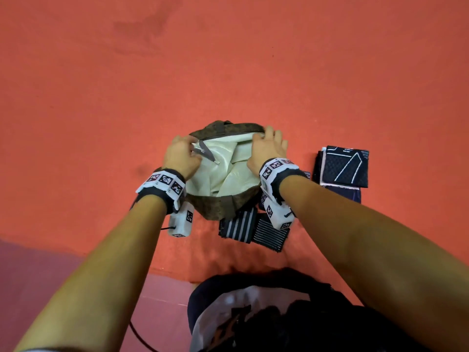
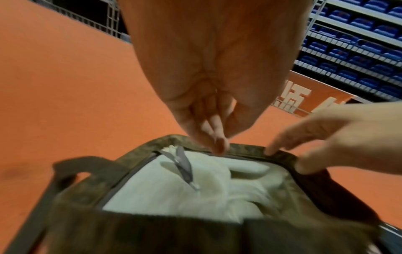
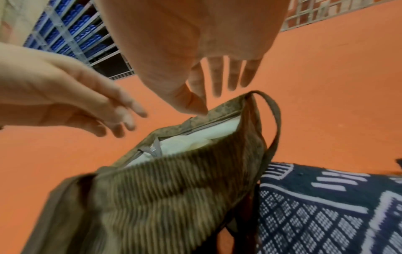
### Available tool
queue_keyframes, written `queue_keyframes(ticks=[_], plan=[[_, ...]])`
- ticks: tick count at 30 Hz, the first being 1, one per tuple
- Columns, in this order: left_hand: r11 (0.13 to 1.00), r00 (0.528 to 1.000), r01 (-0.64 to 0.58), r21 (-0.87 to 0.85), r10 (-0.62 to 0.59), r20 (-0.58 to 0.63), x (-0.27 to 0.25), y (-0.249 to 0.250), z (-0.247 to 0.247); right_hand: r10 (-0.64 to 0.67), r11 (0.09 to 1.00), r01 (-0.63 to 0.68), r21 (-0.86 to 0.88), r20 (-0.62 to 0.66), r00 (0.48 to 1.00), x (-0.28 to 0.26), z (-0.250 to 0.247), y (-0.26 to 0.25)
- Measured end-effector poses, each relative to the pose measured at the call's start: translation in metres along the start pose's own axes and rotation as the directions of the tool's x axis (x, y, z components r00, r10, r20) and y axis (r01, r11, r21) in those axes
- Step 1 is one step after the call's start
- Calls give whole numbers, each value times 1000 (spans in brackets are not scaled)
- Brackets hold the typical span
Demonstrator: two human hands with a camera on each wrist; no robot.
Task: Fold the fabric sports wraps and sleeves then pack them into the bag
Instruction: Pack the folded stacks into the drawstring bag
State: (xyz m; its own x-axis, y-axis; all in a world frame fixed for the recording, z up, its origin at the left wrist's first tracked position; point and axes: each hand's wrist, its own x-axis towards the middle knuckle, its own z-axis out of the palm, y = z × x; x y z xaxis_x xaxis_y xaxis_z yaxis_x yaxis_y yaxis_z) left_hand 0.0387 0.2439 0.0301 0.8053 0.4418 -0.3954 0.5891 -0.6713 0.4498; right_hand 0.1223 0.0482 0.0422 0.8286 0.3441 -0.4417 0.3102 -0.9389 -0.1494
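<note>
Spreading the mouth of a brown corduroy bag with a pale cream lining, a person works with both hands on an orange-red floor. The left hand hovers at the bag's left rim with fingers curled loosely; the left wrist view shows its fingertips at the far rim edge, near a grey zipper pull, but whether they pinch the edge cannot be told. The right hand rests at the right far rim, fingers fairly straight, thumb touching the rim in the right wrist view. The bag's inside shows only lining; nothing appears packed. The folded pieces lie outside: 2 dark striped wraps just beside the bag's near edge, and a folded navy sleeve with white line pattern stacked on other dark fabric, to the right of the bag. Folding looks finished, and the step in hand seems to be opening the bag. Next, 1 hand likely needs to keep the mouth wide while the other fetches a folded piece.
</note>
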Motion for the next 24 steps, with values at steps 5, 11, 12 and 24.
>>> queue_keyframes(ticks=[5,11,12,24], plan=[[995,899,-59,-85,90,428,6,27,43,-192,981,178,79,250,949,15,13,-16],[999,817,34,25,-42,575,30,5,85,-148,979,68,192,440,886,31,51,-17],[998,827,22,64,-54,559,34,-1,88,-140,977,49,206,454,880,33,55,-17],[973,921,211,97,-232,313,101,-69,61,-20,980,-75,186,462,887,75,80,-8]])
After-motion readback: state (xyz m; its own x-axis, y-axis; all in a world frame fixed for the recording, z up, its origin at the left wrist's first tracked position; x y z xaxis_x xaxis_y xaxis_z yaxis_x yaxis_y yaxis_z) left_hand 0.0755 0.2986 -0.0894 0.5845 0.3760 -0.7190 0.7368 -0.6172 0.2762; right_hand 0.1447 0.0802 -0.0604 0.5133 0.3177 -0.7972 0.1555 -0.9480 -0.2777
